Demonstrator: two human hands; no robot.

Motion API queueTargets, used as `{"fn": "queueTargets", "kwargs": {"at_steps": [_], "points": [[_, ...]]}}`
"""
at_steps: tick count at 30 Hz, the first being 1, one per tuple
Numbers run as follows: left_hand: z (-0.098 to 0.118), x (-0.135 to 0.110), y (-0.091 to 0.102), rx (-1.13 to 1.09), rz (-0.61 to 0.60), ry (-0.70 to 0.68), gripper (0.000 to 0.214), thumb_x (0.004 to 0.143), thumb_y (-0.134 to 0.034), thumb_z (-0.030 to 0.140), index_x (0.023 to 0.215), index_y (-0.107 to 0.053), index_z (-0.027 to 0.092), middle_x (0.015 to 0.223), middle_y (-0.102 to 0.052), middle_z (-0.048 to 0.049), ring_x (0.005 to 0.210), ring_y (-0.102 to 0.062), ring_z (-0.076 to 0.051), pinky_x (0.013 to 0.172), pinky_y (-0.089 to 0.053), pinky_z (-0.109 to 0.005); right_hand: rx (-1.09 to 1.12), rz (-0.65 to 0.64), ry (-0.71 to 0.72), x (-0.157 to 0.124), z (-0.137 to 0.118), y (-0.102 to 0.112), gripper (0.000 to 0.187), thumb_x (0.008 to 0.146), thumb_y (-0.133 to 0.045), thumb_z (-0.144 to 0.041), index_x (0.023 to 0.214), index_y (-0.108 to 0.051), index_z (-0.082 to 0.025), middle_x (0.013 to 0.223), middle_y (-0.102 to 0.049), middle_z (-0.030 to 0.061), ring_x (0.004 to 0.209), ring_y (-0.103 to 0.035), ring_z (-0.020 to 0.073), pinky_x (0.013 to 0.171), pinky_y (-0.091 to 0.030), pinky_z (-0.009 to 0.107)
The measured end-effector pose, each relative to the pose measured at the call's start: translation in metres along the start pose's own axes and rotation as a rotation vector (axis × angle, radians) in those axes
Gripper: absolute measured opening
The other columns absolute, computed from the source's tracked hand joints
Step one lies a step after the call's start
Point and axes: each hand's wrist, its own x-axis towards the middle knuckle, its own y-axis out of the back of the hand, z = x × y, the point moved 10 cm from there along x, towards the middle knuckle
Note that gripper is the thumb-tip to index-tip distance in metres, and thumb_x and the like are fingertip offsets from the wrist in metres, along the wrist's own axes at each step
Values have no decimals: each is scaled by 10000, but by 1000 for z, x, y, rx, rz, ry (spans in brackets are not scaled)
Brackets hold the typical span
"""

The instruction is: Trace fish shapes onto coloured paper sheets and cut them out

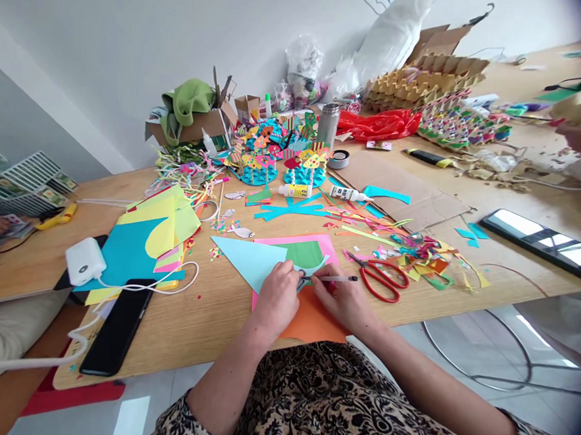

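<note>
My right hand (341, 298) is closed round a pen (333, 279), its tip pointing left onto a small paper shape (304, 273) that lies on an orange sheet (311, 319). My left hand (276, 295) rests with curled fingers pressing that small shape down. Under them lie a light blue triangle of paper (248, 258), a pink sheet (328, 240) and a green piece (306, 252). Red-handled scissors (382, 279) lie just right of my right hand.
A black phone (116, 326) and a white power bank (85, 261) with a cable lie at left, beside coloured paper (150, 234). Glue bottles (296, 190), paper scraps (419, 256) and finished paper crafts (277, 153) crowd the table's middle. A tablet (545, 240) lies right. Other people's hands show at both edges.
</note>
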Motion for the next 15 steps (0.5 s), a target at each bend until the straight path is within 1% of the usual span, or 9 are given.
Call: {"fn": "queueTargets", "kwargs": {"at_steps": [5, 9, 15], "points": [[0, 0, 1, -9, 9, 3, 351, 848, -428, -24, 1011, -679, 160, 896, -583, -50, 912, -542, -192, 856, -481, -306, 78, -29, -108, 3, 10, -1, 157, 889, -508, -277, 772, -578, -200, 622, -647, 8, 480, -560, 134, 444, -407, 249], [0, 0, 1, -12, 6, 4, 351, 844, -427, -28, 1003, -684, 151, 895, -586, -56, 918, -545, -198, 854, -482, -312, 86, -28, -133, 4, 11, 0, 167, 880, -508, -290, 754, -570, -201, 580, -626, 5, 467, -551, 140, 425, -386, 250], [-1, 0, 1, -5, 1, 10, 340, 851, -435, -21, 1014, -682, 145, 908, -596, -56, 923, -548, -197, 858, -483, -311, 81, -17, -131, 4, 10, 1, 164, 865, -510, -273, 730, -563, -197, 594, -634, 14, 495, -576, 145, 428, -386, 243]]}}
